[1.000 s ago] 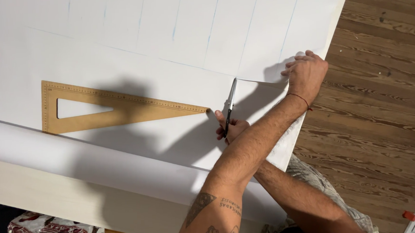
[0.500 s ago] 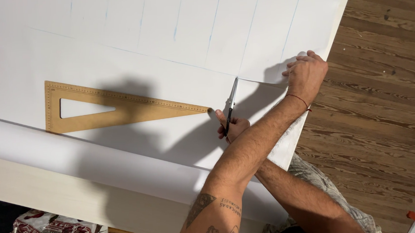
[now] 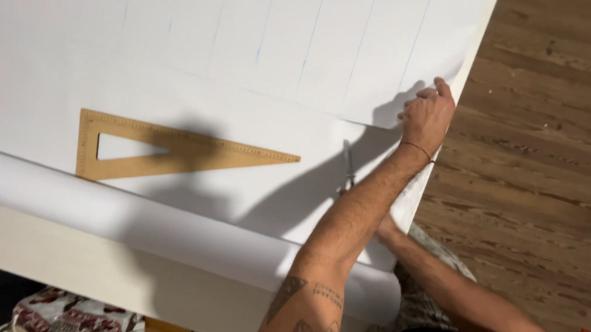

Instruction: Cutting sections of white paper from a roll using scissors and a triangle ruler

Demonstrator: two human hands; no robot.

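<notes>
A large white paper sheet (image 3: 249, 60) with faint blue ruled lines covers a white table (image 3: 79, 278). My left hand (image 3: 428, 115), on a tattooed forearm crossing over the other arm, presses the cut paper edge near the table's right side. My right hand (image 3: 379, 223) is mostly hidden under that forearm and grips scissors (image 3: 348, 164), whose blades point up along a cut in the sheet. A wooden set square (image 3: 173, 149) lies flat on the paper to the left of the scissors.
The near part of the sheet curls into a roll (image 3: 143, 224) along the table's front. Wooden floor (image 3: 545, 173) lies to the right. A patterned bag (image 3: 75, 326) sits below the table at the lower left.
The scissors have turned from a rightward tilt to nearly upright, and their blades look closer together. My right hand has slipped further under the left forearm. The left hand stays on the paper edge.
</notes>
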